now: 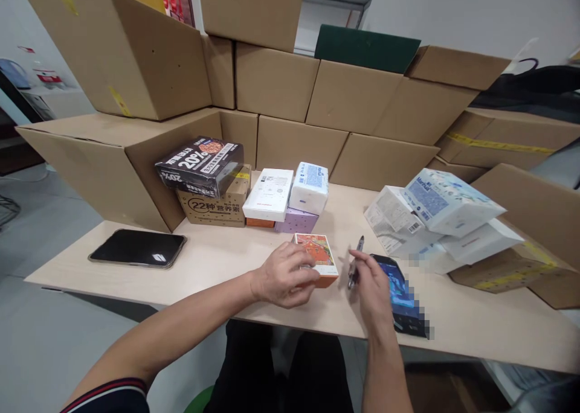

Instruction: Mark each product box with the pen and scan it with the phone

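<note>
A small box [325, 251] with an orange-red picture on its white-edged top sits near the table's front edge. My left hand [290, 274] lies against its left and near side, fingers bent over it and hiding part of the top. In my right hand [372, 283], a dark marker pen [354, 268] is gripped between thumb and fingers, pointing up and away, apart from the box. Right beside that hand, a dark device with a lit blue screen [399, 289] lies on the table, partly covered by the hand and by blurred blocks.
A phone [138, 248] lies at the left. Behind stand a black printed box [202, 162] on a brown carton [217, 206], a white box [268, 192] and a tissue pack [310, 186] on a purple box [296, 220]. More tissue packs [448, 198] are stacked right. Cardboard boxes [299, 150] wall the back.
</note>
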Demonstrator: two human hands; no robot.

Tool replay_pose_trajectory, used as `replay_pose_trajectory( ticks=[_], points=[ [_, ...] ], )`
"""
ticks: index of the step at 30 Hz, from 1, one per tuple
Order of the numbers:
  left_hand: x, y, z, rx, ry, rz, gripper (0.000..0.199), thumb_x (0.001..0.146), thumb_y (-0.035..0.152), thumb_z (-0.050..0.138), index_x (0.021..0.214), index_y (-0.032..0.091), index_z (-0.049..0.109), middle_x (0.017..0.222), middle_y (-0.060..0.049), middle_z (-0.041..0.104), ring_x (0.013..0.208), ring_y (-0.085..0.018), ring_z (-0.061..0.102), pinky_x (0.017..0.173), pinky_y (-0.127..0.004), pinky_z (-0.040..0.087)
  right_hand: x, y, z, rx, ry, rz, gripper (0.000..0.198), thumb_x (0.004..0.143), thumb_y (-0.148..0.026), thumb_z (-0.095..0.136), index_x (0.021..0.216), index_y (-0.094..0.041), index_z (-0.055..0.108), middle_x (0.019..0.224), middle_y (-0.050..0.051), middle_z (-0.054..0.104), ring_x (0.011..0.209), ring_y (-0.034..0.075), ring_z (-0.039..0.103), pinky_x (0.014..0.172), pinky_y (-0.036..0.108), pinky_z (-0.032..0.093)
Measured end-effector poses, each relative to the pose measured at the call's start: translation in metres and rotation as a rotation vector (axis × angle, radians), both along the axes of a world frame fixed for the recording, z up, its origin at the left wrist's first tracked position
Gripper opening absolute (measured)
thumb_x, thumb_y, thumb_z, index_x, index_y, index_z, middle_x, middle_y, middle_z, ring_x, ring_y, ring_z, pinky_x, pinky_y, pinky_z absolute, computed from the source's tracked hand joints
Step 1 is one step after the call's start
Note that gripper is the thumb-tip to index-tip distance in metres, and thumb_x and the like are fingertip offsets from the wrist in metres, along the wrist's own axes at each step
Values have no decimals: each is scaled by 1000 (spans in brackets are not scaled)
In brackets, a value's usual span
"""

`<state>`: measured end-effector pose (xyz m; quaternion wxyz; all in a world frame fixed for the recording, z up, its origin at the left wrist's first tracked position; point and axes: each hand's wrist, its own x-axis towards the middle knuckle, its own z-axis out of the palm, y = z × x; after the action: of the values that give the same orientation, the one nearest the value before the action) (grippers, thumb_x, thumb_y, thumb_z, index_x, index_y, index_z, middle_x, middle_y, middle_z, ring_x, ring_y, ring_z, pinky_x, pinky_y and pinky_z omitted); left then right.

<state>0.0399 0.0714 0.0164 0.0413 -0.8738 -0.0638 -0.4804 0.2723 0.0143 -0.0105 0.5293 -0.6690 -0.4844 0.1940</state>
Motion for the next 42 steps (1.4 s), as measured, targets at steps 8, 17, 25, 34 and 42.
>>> replay_pose_trajectory(
  ticks=[8,17,25,34,42],
  points=[
    [5,-4,-5,120,104,21,22,84,21,59,105,18,64,99,-7,72,88,-21,64,70,-34,51,-25,-4,29,423,501,138,28,79,-29,72,97,-25,51,73,-4,63,67,12,60,69,29,47],
    [6,0,-7,41,85,71,25,85,20,56,108,19,65,112,-8,73,107,-25,67,85,-37,57,-55,15,57,235,291,255,30,87,-43,62,105,-20,62,89,6,74,79,19,69,74,33,54],
    [6,2,-6,53,93,53,22,84,16,55,104,18,65,107,-8,75,102,-24,69,86,-37,59,-65,31,42,148,12,169,29,92,-48,51,83,-21,54,63,-4,60,55,13,55,56,25,45],
    [4,2,-11,0,88,16,24,85,16,56,106,18,66,109,-10,75,112,-25,68,95,-40,58,-68,28,51,123,-162,164,26,91,-42,49,73,-23,52,61,-5,57,58,14,55,61,26,40],
    [5,1,-9,9,64,27,19,84,14,57,100,18,67,101,-8,76,109,-24,70,96,-38,59,-70,29,52,98,-220,178,27,92,-40,46,71,-23,50,59,-5,57,56,14,55,60,25,40]
  ],
)
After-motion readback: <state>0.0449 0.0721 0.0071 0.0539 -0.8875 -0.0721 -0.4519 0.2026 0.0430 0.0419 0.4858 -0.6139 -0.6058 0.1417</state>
